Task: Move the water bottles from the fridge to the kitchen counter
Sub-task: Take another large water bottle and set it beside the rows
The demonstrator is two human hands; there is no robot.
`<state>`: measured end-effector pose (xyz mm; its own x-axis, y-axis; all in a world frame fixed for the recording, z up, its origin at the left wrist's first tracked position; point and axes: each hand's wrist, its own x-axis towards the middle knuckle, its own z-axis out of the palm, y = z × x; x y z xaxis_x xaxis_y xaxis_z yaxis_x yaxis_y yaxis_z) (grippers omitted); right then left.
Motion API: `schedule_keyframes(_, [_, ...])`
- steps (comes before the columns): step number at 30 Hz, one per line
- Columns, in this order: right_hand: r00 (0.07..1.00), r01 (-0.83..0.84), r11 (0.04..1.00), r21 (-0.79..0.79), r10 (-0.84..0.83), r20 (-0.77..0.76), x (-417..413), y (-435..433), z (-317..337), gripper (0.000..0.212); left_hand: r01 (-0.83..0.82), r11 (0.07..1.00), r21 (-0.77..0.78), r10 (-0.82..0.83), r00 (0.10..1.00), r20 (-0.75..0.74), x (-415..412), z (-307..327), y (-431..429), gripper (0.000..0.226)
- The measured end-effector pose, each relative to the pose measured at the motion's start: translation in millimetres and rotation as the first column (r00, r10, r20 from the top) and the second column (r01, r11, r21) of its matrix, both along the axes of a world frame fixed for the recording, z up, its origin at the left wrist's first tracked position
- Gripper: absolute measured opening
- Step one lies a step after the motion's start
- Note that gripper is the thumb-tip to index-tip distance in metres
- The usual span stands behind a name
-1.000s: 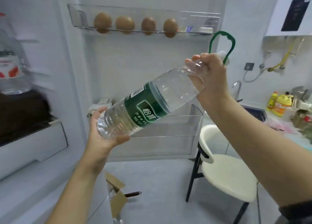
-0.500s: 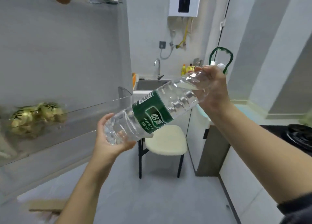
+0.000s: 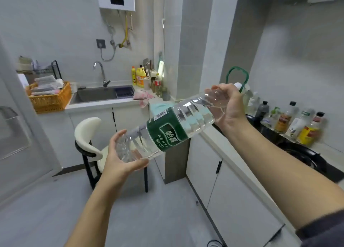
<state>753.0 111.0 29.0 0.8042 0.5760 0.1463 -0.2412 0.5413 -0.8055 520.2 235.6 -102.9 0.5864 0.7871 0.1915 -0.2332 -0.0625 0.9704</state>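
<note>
Holding water bottle [image 3: 167, 131] slanted, right grip [image 3: 229, 107] wrapped round raised neck, left grip [image 3: 119, 159] cupping base, bench [image 3: 214, 139] nearest right grip.

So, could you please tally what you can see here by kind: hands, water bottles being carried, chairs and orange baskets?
Hands: 2 (left hand, right hand)
Water bottle, held by both: 1
Chair: 1
Orange basket: 1
Total: 5

One water bottle [image 3: 167, 133], two hands [image 3: 121, 161] [image 3: 229, 107], one chair [image 3: 87, 129].
</note>
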Motion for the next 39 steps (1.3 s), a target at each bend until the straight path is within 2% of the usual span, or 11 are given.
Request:
schedule_keyframes(8, [0.982, 0.185, 0.981, -0.06, -0.186, -0.013, 95.6, -97.0, -23.9, 0.018, 0.17, 0.982, -0.078, -0.17, 0.985, -0.003, 118.8, -19.0, -68.7, 0.096])
schedule_keyframes(19, [0.904, 0.419, 0.898, -0.136, -0.426, -0.031, 201.6, -192.6, -56.4, 0.021, 0.433, 0.874, -0.218, -0.447, 0.894, -0.017, 252.9, -45.7, -121.8, 0.1])
schedule_keyframes(26, [0.787, 0.6, 0.772, -0.207, -0.617, -0.02, 276.9, -238.9, -68.5, 0.022, 0.597, 0.743, -0.301, -0.63, 0.776, -0.017, 372.7, -64.7, -139.3, 0.1])
schedule_keyframes(32, [0.633, 0.747, 0.616, -0.251, -0.774, -0.016, 337.9, -277.9, -69.0, 0.024, 0.753, 0.598, -0.275, -0.784, 0.621, -0.005, 482.4, -77.7, -160.3, 0.094])
schedule_keyframes(37, [0.524, 0.823, 0.493, -0.282, -0.85, 0.043, 363.4, -318.4, -71.4, 0.029, 0.834, 0.477, -0.277, -0.874, 0.484, -0.05, 544.7, -90.5, -195.0, 0.093])
schedule_keyframes(39, [0.479, 0.846, 0.435, -0.309, -0.874, 0.083, 370.0, -334.7, -70.8, 0.025, 0.853, 0.456, -0.253, -0.889, 0.445, -0.103, 561.5, -92.0, -217.5, 0.092])
